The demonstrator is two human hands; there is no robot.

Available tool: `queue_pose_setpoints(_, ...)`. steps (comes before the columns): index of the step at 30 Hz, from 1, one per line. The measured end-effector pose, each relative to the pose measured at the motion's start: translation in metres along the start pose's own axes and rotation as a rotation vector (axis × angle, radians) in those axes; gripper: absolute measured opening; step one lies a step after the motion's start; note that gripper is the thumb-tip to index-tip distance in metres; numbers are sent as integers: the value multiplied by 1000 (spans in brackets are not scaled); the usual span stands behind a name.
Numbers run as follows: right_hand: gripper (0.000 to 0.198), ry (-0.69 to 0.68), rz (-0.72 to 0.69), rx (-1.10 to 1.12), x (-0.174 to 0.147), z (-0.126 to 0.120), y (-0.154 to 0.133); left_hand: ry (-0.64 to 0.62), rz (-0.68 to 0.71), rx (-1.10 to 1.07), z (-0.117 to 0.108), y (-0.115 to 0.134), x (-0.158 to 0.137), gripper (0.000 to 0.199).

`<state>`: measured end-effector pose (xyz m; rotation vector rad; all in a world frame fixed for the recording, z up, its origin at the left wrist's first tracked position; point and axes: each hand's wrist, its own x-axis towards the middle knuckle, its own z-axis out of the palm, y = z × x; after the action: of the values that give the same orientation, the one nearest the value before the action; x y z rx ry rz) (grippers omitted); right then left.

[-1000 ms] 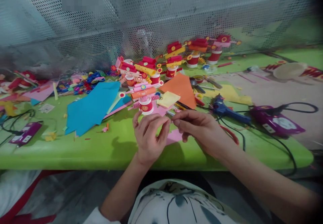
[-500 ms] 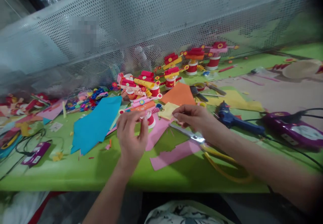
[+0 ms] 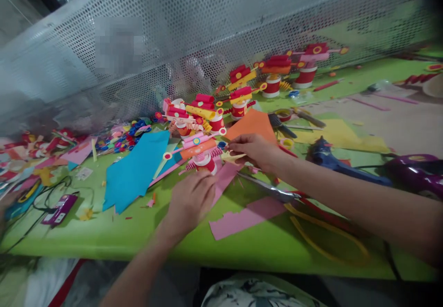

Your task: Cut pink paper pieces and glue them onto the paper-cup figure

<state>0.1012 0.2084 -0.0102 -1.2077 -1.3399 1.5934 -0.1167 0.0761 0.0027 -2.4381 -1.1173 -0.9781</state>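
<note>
My left hand (image 3: 192, 198) is palm down with curled fingers, right in front of a paper figure (image 3: 199, 149) of pink and orange rolls on a red-and-white cup. Its fingertips are hidden, so its grip on the cup cannot be made out. Above a pale yellow foam piece (image 3: 232, 158), my right hand (image 3: 256, 152) has thumb and fingers pinched together; anything between them is too small to tell. A small blue ring (image 3: 222, 145) sits by those fingertips. Scissors (image 3: 270, 189) with yellow handles lie under my right forearm, beside a pink strip (image 3: 247, 218).
Several similar figures (image 3: 272, 74) stand behind, along a perforated metal panel (image 3: 207, 26). Blue sheet (image 3: 136, 171) lies left, orange sheet (image 3: 254, 125) ahead. A blue glue gun (image 3: 341, 164) and purple device (image 3: 417, 171) are at right, another purple device (image 3: 61, 209) at left with cables.
My left hand has turned palm down and come lower, in front of the figure's cup. My right hand has moved slightly up and over the yellow piece. The view has shifted a little.
</note>
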Motion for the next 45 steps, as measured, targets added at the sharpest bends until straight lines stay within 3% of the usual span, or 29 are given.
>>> queue_pose_setpoints(3,33,-1,46,-130,8,1,2,-143,145,299,5,-5,11,22)
queue_pose_setpoints(5,32,2,39,-186,10,3,3,-154,172,370,11,-7,16,20)
queue_pose_setpoints(10,19,41,-87,-257,12,9,7,-20,216,340,17,-8,15,9)
queue_pose_setpoints(15,15,164,-301,-388,8,13,8,56,150,214,10,-15,2,14)
queue_pose_setpoints(19,9,241,-438,-521,2,13,8,208,97,85,2,-23,-2,15)
queue_pose_setpoints(22,11,241,-499,-580,-1,15,10,311,84,25,-1,-29,-2,19)
queue_pose_setpoints(29,11,222,-550,-638,-2,21,15,387,8,56,0,-46,-8,24)
queue_pose_setpoints(38,10,249,-570,-640,-2,25,18,367,19,43,1,-46,-8,25)
queue_pose_setpoints(45,13,252,-606,-605,-1,24,21,226,-31,89,6,-47,-8,20)
